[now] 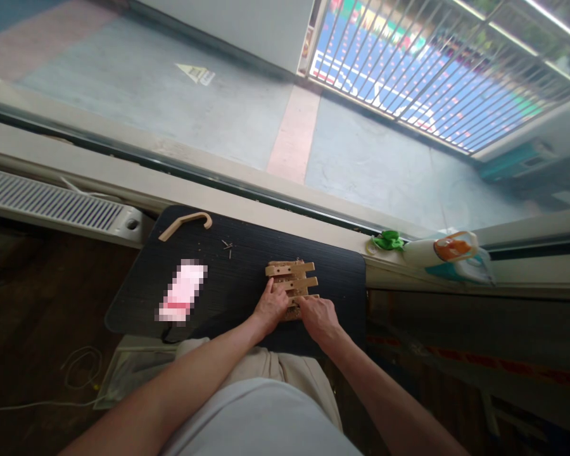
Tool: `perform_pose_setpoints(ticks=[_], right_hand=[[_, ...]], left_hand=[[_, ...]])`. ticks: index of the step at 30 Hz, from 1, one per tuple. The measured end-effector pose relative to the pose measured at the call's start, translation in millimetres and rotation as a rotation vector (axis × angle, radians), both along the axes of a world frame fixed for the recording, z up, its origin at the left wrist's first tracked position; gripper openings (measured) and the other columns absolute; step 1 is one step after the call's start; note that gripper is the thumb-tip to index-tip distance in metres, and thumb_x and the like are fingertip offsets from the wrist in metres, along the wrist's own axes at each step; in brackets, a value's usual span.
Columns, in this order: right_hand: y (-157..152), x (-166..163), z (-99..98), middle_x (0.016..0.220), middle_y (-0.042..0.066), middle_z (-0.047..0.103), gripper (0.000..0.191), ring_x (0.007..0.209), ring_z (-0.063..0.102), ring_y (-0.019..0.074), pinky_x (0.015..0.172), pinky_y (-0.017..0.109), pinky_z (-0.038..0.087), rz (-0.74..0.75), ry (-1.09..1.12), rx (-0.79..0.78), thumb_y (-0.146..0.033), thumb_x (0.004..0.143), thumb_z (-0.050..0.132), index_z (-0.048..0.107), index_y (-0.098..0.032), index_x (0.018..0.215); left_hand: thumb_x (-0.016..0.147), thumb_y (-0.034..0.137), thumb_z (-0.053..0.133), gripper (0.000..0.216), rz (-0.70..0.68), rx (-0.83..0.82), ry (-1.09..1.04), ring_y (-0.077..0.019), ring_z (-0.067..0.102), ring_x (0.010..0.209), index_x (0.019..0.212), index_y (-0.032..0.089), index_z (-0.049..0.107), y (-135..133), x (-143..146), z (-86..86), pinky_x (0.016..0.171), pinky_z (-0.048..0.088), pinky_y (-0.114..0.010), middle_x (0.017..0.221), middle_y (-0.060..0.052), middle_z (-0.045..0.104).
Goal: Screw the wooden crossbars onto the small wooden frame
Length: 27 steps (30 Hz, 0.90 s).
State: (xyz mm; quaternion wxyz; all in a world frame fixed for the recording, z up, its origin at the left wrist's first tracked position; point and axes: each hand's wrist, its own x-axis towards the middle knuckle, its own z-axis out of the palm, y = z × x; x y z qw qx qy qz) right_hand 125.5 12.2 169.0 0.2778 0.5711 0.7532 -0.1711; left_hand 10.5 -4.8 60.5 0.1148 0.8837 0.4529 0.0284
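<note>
A rough brown chipboard block [292, 277] sits on the dark, round-cornered table [247, 278], right of its middle, directly beyond both hands. Three pale wooden strips with dark holes lie side by side across it, long axes running left to right, right ends jutting past the block: a far strip [289, 270], a middle strip [304, 283] and a near strip [311, 297] partly covered by the hands. The left hand [272, 308] rests on the block's near left part, a finger reaching toward the far strip's left end, so it is the nearer hand to that strip; the right hand [317, 315] is curled over the near strip's right part. Whether either grip is clamped on wood or merely pressing, I cannot tell. A pale wooden hooked piece [186, 221] and small metallic slivers [228, 247] lie far left. Of containers, a white bottle with an orange patch [418, 252] lies on the sill [285, 212] at right, beside crumpled green material [388, 240]; its contents are hidden.
</note>
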Motion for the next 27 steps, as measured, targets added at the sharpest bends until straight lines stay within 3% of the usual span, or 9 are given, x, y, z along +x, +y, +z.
perform_pose_setpoints(ticks=[5, 10, 16, 21, 27], right_hand=[[0, 0, -8.2, 0.082, 0.009, 0.068, 0.026, 0.078, 0.063, 0.0184, 0.064, 0.025, 0.043, -0.018, 0.006, -0.018, -0.013, 0.083, 0.037, 0.063, -0.018, 0.084], [-5, 4, -21.4, 0.082, 0.01, 0.067, 0.025, 0.078, 0.063, 0.0171, 0.066, 0.025, 0.043, -0.102, -0.008, 0.015, -0.024, 0.085, 0.038, 0.062, -0.017, 0.083], [-3, 4, -6.6, 0.078, 0.007, 0.067, 0.018, 0.075, 0.063, 0.0182, 0.064, 0.025, 0.044, -0.025, -0.014, 0.035, -0.021, 0.082, 0.042, 0.059, -0.018, 0.09], [4, 0, 7.9, 0.082, 0.009, 0.067, 0.026, 0.08, 0.063, 0.0189, 0.064, 0.025, 0.044, 0.053, -0.01, -0.019, -0.012, 0.082, 0.038, 0.063, -0.02, 0.086], [-1, 3, -10.2, 0.081, 0.01, 0.067, 0.023, 0.077, 0.063, 0.019, 0.064, 0.026, 0.044, -0.017, -0.021, 0.002, -0.016, 0.084, 0.039, 0.062, -0.016, 0.083]], left_hand=[[0.08, 0.013, 0.044, 0.019, -0.001, 0.01, -0.002, -0.0206, 0.05, 0.096, 0.086, 0.015, 0.062, 0, 1, -2.2, 0.1, 0.024, -0.049, 0.086, -0.008, 0.063], [0.08, 0.014, 0.045, 0.018, 0.008, 0.016, -0.006, -0.0205, 0.051, 0.094, 0.085, 0.015, 0.062, -1, 2, -6.7, 0.1, 0.024, -0.049, 0.084, -0.007, 0.063], [0.08, 0.016, 0.046, 0.016, 0.018, 0.024, 0.012, -0.0205, 0.051, 0.093, 0.083, 0.015, 0.062, -1, 2, -3.8, 0.1, 0.024, -0.049, 0.084, -0.007, 0.063], [0.08, 0.014, 0.046, 0.016, 0.005, 0.015, -0.007, -0.0202, 0.051, 0.093, 0.083, 0.014, 0.061, -1, 1, -2.7, 0.1, 0.023, -0.048, 0.082, -0.007, 0.063], [0.08, 0.014, 0.046, 0.015, 0.006, 0.011, -0.002, -0.0203, 0.05, 0.095, 0.083, 0.014, 0.061, 0, 1, -2.1, 0.1, 0.024, -0.048, 0.085, -0.007, 0.063]])
